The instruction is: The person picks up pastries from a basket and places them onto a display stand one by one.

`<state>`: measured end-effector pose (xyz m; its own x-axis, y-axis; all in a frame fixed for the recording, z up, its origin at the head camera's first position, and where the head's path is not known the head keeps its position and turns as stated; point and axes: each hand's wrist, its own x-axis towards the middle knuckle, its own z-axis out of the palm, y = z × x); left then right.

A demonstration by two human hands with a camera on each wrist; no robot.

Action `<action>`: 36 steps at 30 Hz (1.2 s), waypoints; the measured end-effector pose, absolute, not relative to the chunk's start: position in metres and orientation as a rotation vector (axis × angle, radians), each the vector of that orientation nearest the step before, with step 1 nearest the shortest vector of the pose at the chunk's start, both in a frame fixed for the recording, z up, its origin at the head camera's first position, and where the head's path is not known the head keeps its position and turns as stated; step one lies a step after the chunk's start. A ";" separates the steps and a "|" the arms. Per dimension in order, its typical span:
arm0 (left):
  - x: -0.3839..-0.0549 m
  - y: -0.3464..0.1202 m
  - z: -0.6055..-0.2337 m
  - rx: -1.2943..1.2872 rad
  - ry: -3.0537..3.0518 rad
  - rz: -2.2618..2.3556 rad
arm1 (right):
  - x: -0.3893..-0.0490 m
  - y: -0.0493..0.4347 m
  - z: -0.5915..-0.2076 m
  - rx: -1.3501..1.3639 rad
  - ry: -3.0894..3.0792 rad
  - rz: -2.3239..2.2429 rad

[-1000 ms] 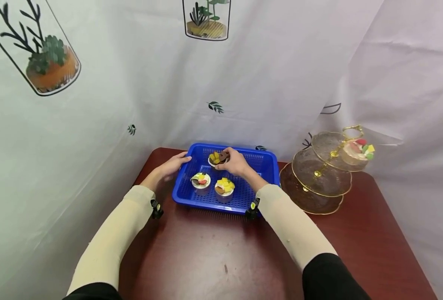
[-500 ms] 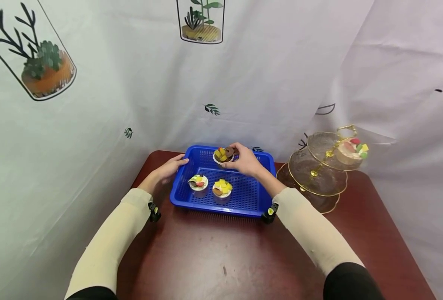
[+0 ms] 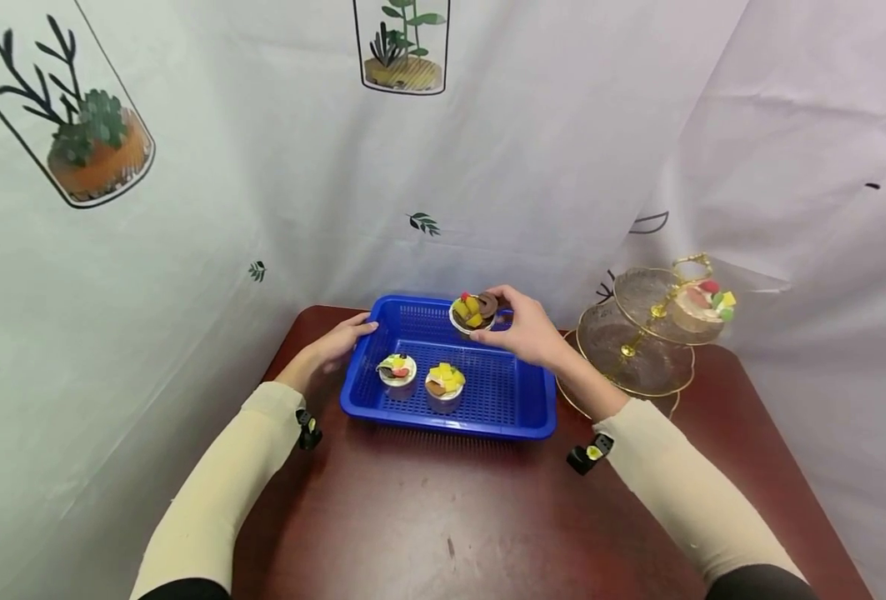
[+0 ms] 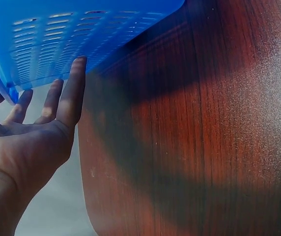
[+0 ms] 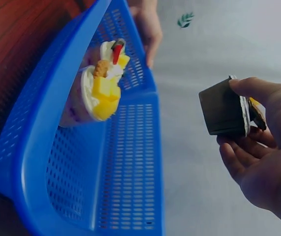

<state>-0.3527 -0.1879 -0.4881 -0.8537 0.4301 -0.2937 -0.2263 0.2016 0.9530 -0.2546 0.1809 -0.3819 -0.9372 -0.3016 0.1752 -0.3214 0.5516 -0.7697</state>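
My right hand (image 3: 521,327) pinches a dark dessert cup (image 5: 224,110) by its rim, thumb on one side and fingers on the other. Yellow chunks, a red bit and a brown chocolate piece top this cup, which is raised over the back of the blue basket (image 3: 450,423). With the thumb over its rim and fingers along the outer wall, my left hand (image 4: 37,132) holds the basket's left side. Inside, toward the front, stand two dessert cups: one with mixed fruit (image 3: 397,371), the other with yellow cubes (image 3: 445,383).
To the right stands a three-tier glass stand (image 3: 600,346) with gold edges. On its top tier sits a cream dessert cup (image 3: 698,312) with red, green and yellow toppings. A printed white cloth (image 3: 533,167) hangs behind the reddish-brown table (image 3: 412,533).
My right hand has lifted the dark dessert cup up from the basket's back and carried it rightward. The left hand stays at the basket's left rim.
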 end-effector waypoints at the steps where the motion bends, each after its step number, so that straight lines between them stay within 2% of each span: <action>1: -0.353 -0.188 -0.488 0.188 1.971 1.704 | -0.251 0.184 -0.380 0.554 -2.737 1.373; 10: -0.354 -0.186 -0.490 0.203 1.958 1.710 | -0.219 0.213 -0.370 0.483 -2.599 1.426; 25: -0.354 -0.189 -0.490 0.185 1.962 1.708 | -0.189 0.245 -0.358 0.377 -2.220 1.627; 36: -0.352 -0.190 -0.490 0.180 1.967 1.697 | -0.178 0.272 -0.347 0.231 -2.050 1.523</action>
